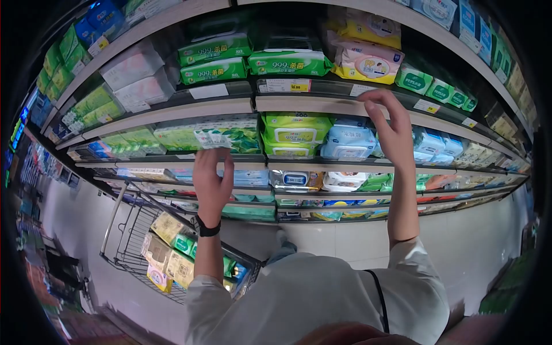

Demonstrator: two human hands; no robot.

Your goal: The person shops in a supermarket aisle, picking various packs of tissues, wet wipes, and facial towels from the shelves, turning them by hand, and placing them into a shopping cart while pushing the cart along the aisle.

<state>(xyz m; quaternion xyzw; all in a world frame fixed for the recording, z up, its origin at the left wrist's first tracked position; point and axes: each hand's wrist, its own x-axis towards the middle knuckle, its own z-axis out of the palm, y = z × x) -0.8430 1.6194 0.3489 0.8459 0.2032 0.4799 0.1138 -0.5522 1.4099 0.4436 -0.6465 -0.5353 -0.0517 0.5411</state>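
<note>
My left hand (211, 179), with a black band on the wrist, reaches up to a green tissue pack (244, 138) on the middle shelf. Its fingertips overlap the pack's lower front edge, and the thumb stands apart; whether they touch is unclear. To the right, my right hand (393, 129) is raised before the shelf edge with loosely curved fingers and nothing visible in them. Light blue wipes packs (348, 140) lie nearest to it on the left. Bright green wipes packs (294, 133) are stacked between the two hands.
A wire shopping cart (122, 237) stands at lower left, holding tan packs (180, 269) and green packs (184, 244). Above are green wipes packs (289, 64) and a pink and yellow pack (368, 62). Shelf boards (313, 104) curve across the view over a tiled floor (328, 241).
</note>
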